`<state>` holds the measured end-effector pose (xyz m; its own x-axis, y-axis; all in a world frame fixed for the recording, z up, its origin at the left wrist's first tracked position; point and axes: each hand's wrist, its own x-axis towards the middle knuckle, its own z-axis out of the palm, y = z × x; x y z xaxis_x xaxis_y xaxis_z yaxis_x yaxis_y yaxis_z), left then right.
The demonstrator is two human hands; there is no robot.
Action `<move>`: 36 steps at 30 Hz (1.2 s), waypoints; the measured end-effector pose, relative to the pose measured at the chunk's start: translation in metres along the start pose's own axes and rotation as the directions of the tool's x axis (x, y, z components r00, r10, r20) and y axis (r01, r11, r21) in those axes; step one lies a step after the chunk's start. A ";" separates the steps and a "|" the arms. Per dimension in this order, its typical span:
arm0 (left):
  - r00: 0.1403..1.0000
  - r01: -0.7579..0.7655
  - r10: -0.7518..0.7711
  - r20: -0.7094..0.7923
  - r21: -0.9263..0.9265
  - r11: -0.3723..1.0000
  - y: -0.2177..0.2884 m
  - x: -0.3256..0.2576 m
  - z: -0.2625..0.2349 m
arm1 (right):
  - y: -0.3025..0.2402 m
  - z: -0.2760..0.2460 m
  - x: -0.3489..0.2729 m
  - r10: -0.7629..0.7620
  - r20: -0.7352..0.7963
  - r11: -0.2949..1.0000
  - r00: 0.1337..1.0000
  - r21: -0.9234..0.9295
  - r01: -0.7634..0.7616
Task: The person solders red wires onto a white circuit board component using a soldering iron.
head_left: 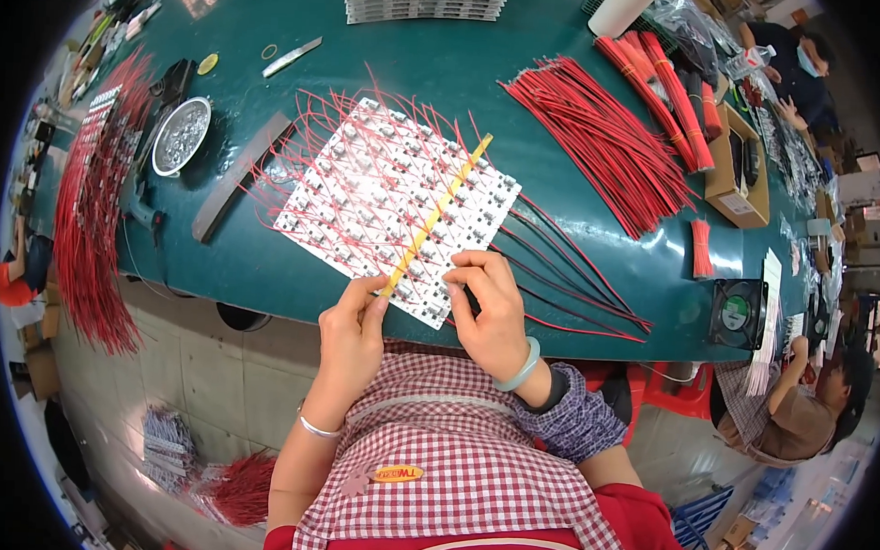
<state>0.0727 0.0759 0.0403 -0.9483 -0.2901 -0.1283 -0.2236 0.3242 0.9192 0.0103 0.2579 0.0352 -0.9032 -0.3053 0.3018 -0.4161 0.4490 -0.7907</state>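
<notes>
A white panel of small circuit boards lies tilted on the table in front of me, with thin red wires curling over its far and left parts. Across it runs a narrow yellow strip. My left hand is closed in a pinch on the strip's near end. At the panel's near right edge is my right hand, its fingers curled in with the thumb close to the index finger; what they hold, if anything, is too small to make out. Red and black wires fan out rightward from the panel's right edge.
On the green table a dark bar and a metal bowl stand left. Loose red wires lie right, beside a cardboard box and a black fan. Wired panels overhang the left edge. Other people sit right.
</notes>
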 end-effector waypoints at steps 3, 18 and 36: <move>1.000 0.021 -0.021 -0.003 -0.067 0.998 -0.009 0.002 0.003 | 0.003 -0.008 0.003 0.010 0.024 1.000 1.000 0.005 -0.010; 0.968 -0.244 0.250 -0.008 0.188 0.951 -0.004 -0.017 0.002 | 0.099 -0.040 0.135 -0.058 0.037 0.986 0.998 -0.156 0.063; 0.962 -0.262 0.272 -0.012 0.230 0.937 -0.004 -0.021 0.000 | 0.106 -0.044 0.137 -0.127 0.100 0.987 0.987 -0.082 0.135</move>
<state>0.0930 0.0810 0.0393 -0.9707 -0.2017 0.1306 -0.0131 0.5872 0.8093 -0.1624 0.3008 0.0163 -0.8279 -0.4421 0.3453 -0.5418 0.4706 -0.6964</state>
